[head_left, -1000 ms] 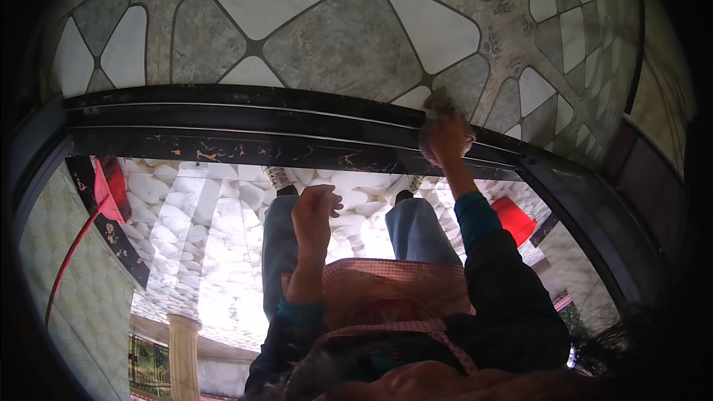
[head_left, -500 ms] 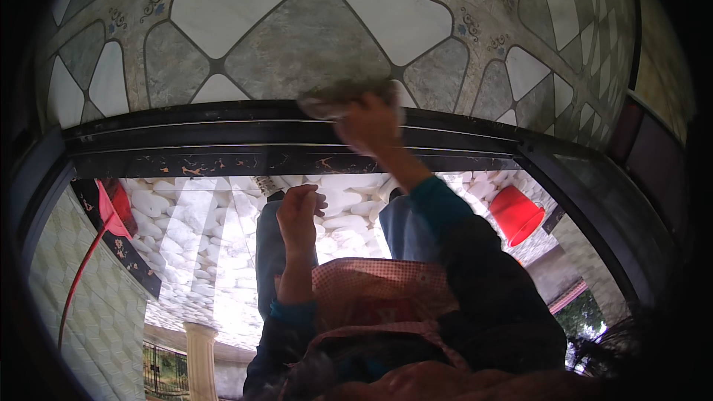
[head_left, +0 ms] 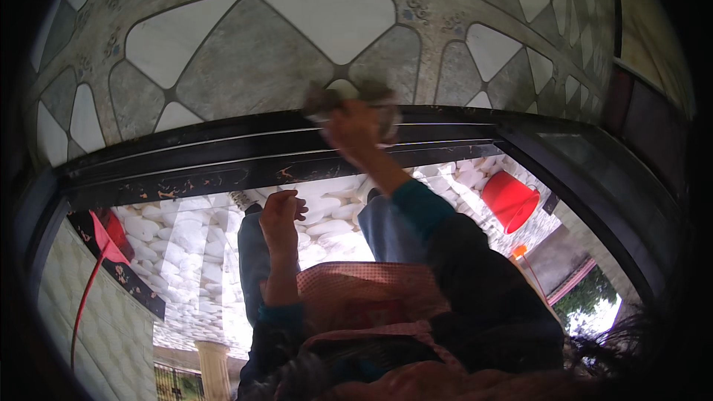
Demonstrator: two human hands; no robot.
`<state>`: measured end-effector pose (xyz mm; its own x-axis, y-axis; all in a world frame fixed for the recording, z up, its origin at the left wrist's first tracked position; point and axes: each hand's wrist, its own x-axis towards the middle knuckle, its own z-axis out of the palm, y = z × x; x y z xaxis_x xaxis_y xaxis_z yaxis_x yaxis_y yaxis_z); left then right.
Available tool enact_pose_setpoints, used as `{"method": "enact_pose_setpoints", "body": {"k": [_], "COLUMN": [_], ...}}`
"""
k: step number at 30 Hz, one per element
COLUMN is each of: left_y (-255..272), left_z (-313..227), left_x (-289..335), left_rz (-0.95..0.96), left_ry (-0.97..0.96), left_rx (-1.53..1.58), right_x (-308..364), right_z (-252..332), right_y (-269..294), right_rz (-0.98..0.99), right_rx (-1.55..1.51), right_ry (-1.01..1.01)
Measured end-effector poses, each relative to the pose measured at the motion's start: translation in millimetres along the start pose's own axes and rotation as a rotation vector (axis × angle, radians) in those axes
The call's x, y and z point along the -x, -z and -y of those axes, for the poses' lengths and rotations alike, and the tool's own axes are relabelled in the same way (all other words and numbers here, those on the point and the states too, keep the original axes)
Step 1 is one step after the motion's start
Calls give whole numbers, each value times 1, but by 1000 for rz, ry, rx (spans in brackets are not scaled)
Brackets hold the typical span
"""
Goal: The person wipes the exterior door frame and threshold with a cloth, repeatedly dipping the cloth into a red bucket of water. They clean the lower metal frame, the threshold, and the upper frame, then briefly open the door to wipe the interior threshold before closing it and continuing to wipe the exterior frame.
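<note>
My right hand (head_left: 352,128) is clamped on a blurred cloth (head_left: 388,120), which lies across the black sill (head_left: 260,134) and the edge of the tiles (head_left: 252,59). My left hand (head_left: 280,217) hangs above the pebbles (head_left: 327,208), fingers loosely curled together.

My right hand (head_left: 355,132) could pass leftward along the black door track (head_left: 223,150) to the left frame (head_left: 46,212); rightward, the right frame (head_left: 568,187) blocks, with a red bucket (head_left: 509,202) near it.
</note>
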<state>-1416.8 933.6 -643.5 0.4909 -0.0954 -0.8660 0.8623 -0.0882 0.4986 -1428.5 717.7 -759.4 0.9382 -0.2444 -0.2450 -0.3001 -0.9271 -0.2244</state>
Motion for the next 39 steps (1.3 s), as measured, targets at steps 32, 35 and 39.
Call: {"method": "enact_pose_setpoints", "body": {"k": [32,35,39], "left_y": [-30,-13,12], "left_z": [10,0,-7], "left_x": [-7,-4,4], "left_rz": [-18,-40,-64], "left_ry": [-8,-76,-59], "left_rx": [-91,-33,55], "right_x": [21,37,69], "right_z": [-50,-87,-163], "right_y": [-1,17,40], "right_rz": [-52,-63,38], "right_rx": [-203,-126,75], "right_ry": [138,120,-301]}}
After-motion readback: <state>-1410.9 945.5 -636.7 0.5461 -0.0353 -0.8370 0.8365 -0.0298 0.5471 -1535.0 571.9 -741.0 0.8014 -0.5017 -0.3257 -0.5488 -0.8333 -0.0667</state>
